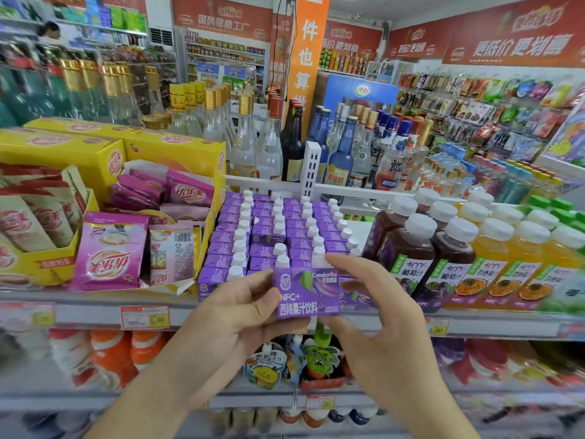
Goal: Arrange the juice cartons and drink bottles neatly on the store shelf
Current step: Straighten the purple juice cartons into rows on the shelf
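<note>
1. At the shelf's front edge, near 6 o'clock, a small purple cardboard juice carton (306, 291) with a white cap is held between both hands.
2. Left hand (240, 315), at the carton's 8 o'clock, grips its side with thumb and curled fingers.
3. Right hand (373, 321), at its 4 o'clock, pinches the carton's right edge top and bottom.
4. Toward 12 o'clock, matching purple cartons (278, 236) already stand in tidy rows on the white metal shelf (95, 307).
5. At 3 o'clock, white-capped dark grape juice bottles (408, 248) and orange juice bottles (497, 258) look lined up.
6. Judgement: mostly done; this carton still needs its front-row slot.
</note>
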Demonstrator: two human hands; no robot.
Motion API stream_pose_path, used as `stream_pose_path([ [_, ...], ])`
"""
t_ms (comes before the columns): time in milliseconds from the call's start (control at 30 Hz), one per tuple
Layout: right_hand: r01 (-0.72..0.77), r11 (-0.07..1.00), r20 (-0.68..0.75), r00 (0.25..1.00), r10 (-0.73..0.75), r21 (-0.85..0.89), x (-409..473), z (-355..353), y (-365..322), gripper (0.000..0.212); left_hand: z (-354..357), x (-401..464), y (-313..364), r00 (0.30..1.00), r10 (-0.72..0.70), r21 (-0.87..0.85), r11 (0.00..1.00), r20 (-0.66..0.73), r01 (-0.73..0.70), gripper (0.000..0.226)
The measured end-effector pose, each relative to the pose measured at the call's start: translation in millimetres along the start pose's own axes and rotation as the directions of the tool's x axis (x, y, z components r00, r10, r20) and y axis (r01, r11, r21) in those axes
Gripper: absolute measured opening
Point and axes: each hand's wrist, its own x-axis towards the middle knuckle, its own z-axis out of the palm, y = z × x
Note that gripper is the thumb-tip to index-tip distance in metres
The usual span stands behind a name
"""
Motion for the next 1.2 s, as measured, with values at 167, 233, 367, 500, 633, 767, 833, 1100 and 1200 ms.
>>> stream_pose_path([
  [167, -0.003, 1.0, -0.043, 0.999, 0.003, 0.012, 1, 0, -1, 0.073, -1, 5, -3, 0.99, 0.043, 0.134, 0.991, -0.131, -0.025, 0.039],
  [233, -0.001, 1.0, -0.044, 0.999, 0.002, 0.024, 2, 2, -3, 0.072, -1, 7, -5, 0.985, 0.056, 0.184, 0.983, -0.165, -0.025, 0.038],
  [367, 0.041, 0.998, -0.04, 0.998, -0.039, 0.048, 3, 6, -9, 0.07, 1, 7, -6, 0.981, 0.049, 0.245, 0.97, -0.187, -0.002, 0.032],
  [500, 0.044, 0.995, -0.014, 0.999, -0.043, 0.092, 4, 10, -10, 0.064, 0, 7, -9, 0.991, -0.021, 0.195, 0.98, -0.136, 0.047, 0.039],
  [633, 0.03, 0.992, -0.026, 0.999, -0.027, 0.122, 5, 9, -4, 0.063, -7, 6, -8, 0.999, -0.023, 0.171, 0.985, -0.048, 0.031, 0.048],
  [767, -0.055, 0.976, -0.045, 0.997, 0.066, 0.212, 6, 6, 1, 0.054, -12, 4, -4, 0.997, 0.021, 0.219, 0.976, -0.072, -0.004, 0.055],
  [833, -0.15, 0.952, -0.037, 0.986, 0.166, 0.266, 8, 5, 0, 0.048, -11, 5, -3, 0.99, 0.029, 0.247, 0.969, -0.137, 0.005, 0.058],
  [1100, -0.364, 0.863, 0.047, 0.927, 0.372, 0.351, 14, 3, 0, 0.036, -5, 4, 2, 0.979, 0.046, 0.315, 0.949, -0.197, 0.018, 0.041],
  [1200, -0.349, 0.865, 0.039, 0.932, 0.36, 0.359, 12, 1, 1, 0.039, -8, 4, 1, 0.985, 0.012, 0.304, 0.952, -0.173, 0.042, 0.044],
])
